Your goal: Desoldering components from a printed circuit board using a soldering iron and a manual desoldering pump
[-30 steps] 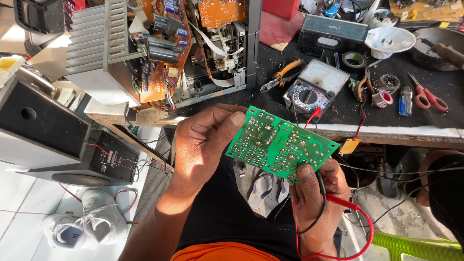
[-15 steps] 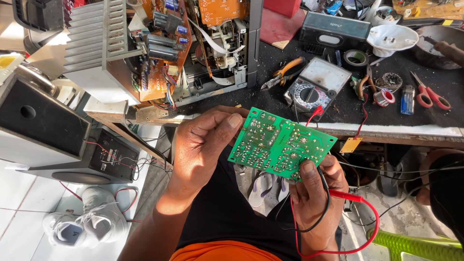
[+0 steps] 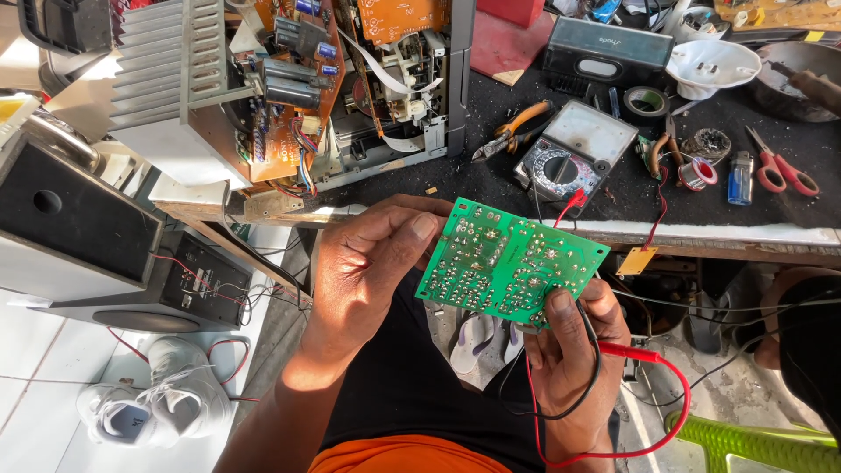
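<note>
At frame centre, the left hand (image 3: 368, 263) and right hand (image 3: 569, 350) pinch a green circuit board (image 3: 512, 263) solder-side up; the right also grips 2 probe leads (image 3: 648, 412). Steady edge-holds keep joints visible. Beyond, upper right, an analog multimeter (image 3: 574, 149) sits on the workbench (image 3: 745, 232).

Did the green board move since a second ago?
Yes, a little. The green board has shifted slightly to the right and lower, judged against the meter lying on the workbench. Both hands still hold it.

circuit board (image 3: 511, 263): component side hidden | green chair (image 3: 753, 442): cut off | pan (image 3: 802, 74): cut off
</note>
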